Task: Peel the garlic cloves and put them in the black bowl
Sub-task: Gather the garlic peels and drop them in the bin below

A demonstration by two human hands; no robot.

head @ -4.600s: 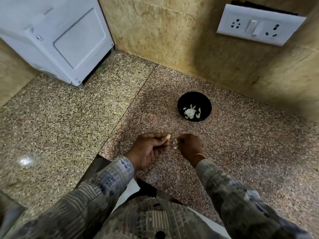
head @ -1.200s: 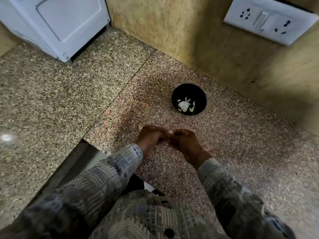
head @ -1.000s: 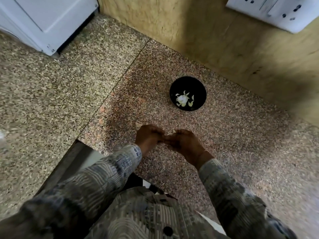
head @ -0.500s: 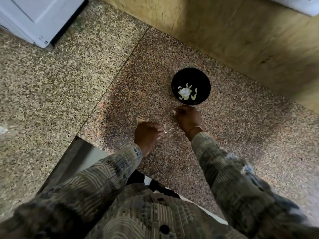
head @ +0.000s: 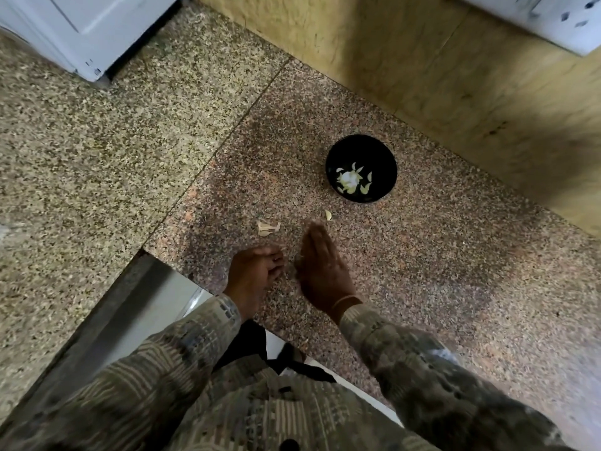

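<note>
a white appliance [head: 97, 24] stands at the far left corner of a speckled granite counter [head: 97, 157]. toward the middle, a small heap of papery garlic skins [head: 268, 227] lies on the stone, just beyond the person's left hand [head: 253, 275]. that hand hovers low with its fingers curled inward; whether they pinch anything cannot be told. just beside it, the right hand [head: 320, 265] is stretched flat, palm down, fingers straight and together, holding nothing. a single peeled garlic clove [head: 328, 215] lies on the counter just past its fingertips, outside the black bowl [head: 380, 154] and near its rim. the round bowl sits close to the tan tiled wall [head: 455, 76] and holds a cluster of pale garlic cloves [head: 349, 182] gathered at its bottom. a white switch plate [head: 553, 17] shows at the upper right.
</note>
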